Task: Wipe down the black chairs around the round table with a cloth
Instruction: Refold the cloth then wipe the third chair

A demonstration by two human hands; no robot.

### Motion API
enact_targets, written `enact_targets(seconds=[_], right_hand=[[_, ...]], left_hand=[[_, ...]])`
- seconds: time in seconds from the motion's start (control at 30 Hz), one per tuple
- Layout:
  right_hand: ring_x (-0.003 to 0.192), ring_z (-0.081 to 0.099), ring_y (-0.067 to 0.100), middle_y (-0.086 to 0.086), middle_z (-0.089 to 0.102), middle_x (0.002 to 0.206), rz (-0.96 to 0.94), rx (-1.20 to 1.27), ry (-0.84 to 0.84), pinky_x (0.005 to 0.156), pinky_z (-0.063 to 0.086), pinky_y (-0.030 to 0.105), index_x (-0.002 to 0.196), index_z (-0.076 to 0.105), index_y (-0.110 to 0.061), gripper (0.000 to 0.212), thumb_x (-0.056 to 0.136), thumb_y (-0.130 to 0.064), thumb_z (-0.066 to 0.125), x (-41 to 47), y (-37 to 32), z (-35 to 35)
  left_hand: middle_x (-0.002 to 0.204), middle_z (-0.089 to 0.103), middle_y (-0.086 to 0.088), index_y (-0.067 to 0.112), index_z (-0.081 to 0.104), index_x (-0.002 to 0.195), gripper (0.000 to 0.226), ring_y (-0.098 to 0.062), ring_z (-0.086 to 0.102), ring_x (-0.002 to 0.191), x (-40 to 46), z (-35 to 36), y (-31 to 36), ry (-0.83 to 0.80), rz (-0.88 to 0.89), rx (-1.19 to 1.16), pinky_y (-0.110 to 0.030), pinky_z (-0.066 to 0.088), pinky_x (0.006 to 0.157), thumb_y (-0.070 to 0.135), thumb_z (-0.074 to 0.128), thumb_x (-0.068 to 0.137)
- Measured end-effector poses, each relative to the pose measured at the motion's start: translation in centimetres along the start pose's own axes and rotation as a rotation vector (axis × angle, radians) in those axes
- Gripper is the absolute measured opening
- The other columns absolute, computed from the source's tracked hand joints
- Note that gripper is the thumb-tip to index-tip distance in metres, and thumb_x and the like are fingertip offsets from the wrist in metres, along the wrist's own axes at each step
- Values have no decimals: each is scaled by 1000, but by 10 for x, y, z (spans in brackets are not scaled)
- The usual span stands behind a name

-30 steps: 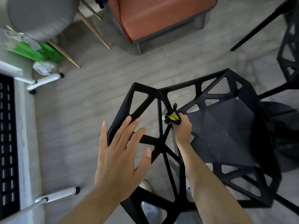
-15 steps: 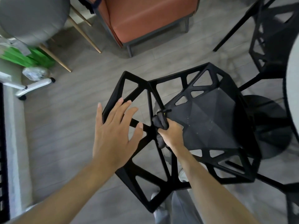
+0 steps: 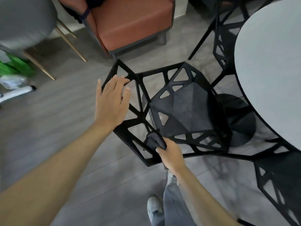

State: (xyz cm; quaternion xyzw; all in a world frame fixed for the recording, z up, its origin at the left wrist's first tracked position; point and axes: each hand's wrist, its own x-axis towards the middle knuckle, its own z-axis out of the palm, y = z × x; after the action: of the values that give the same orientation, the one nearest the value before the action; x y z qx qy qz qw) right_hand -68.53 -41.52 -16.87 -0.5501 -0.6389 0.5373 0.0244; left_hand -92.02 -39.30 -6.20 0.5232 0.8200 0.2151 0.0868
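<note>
Head view: looks down on a black chair standing on a grey plank floor, its seat facing the round table.
Chair: an open lattice of triangular struts around a solid faceted seat; it stands just beside the table's near-left edge, in front of the table's dark round base.
Cloth: dark grey and bunched, pressed against the lower corner of the chair's lattice back, where the struts meet.
Right hand: fingers curled round the cloth, gripping it from below; the forearm runs down to the bottom right.
Left hand: fingers straight and slightly spread, palm down, lying over the upper-left struts of the chair back; fingertips reach the top strut. Whether the palm truly touches cannot be told.
Other chairs: a second black lattice chair stands at the table's far-left edge, and a third at its near edge.
Armchair: rust-coloured, beyond the wiped chair, well apart from the table.
Grey chair: top left, blurred, on slim wooden legs.
Person: a grey trouser leg and a pale shoe show at the bottom.
</note>
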Motion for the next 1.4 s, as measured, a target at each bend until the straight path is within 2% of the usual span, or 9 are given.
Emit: enact_targets(seconds=[0.37,0.57,0.63,0.77,0.83,0.93,1.0,1.1,1.4], right_hand=[[68,55,26,7,54,78,-131,407,165,63,47,40,87,51,-26,12,76,-27,56,-67,-10,27],[115,50,8,-24,58,112,-162,-30,195,107,43,39,113,56,-40,31,89,-20,55,-29,50,13],[130,45,14,-14,65,123,-198,-102,147,124,28,39,134,57,-30,44,93,-16,56,-14,64,9],[118,54,20,-5,68,103,-217,-215,180,128,17,39,131,61,-19,40,93,-4,60,-13,64,-2],[105,60,29,-10,61,94,-141,-229,312,122,28,51,120,64,-13,33,90,0,62,-10,81,-18],[102,63,35,-2,64,95,50,-227,366,96,50,45,115,63,-14,24,93,-4,62,-3,111,-62],[103,66,38,10,70,103,104,-259,311,86,50,39,119,63,-12,25,95,-8,63,5,127,-87],[104,66,36,11,72,106,76,-345,239,87,50,39,119,64,-13,26,94,-12,66,14,127,-94],[89,65,28,-2,64,89,35,-463,278,77,53,40,93,58,-26,9,89,-30,63,4,113,-58]], left_hand=[[140,60,5,22,59,130,38,-14,37,149,1,2,-4,44,-1,-70,-49,5,131,32,29,108],[148,57,8,28,54,138,41,-15,32,154,7,3,-5,-22,47,7,-55,-3,129,43,33,105],[149,55,8,29,53,139,43,-17,31,155,10,5,-9,-25,69,35,-57,-2,128,46,33,104],[150,53,7,30,52,139,45,-17,30,155,13,5,-13,-11,83,59,-59,0,128,49,31,104],[151,52,5,28,52,140,47,-19,28,156,15,3,-12,-15,89,67,-60,2,128,51,31,104],[156,48,-3,21,53,144,52,-25,27,156,10,1,-4,-28,148,337,-64,7,127,50,34,106],[158,46,-9,17,59,139,47,-28,27,156,-6,2,8,30,140,519,-65,10,126,42,40,106],[154,49,-10,14,63,131,38,-27,30,154,-57,21,40,138,54,351,-63,11,127,33,46,103],[140,65,-10,12,68,130,37,-27,50,144,-132,68,53,129,359,401,-56,29,122,29,47,105]])
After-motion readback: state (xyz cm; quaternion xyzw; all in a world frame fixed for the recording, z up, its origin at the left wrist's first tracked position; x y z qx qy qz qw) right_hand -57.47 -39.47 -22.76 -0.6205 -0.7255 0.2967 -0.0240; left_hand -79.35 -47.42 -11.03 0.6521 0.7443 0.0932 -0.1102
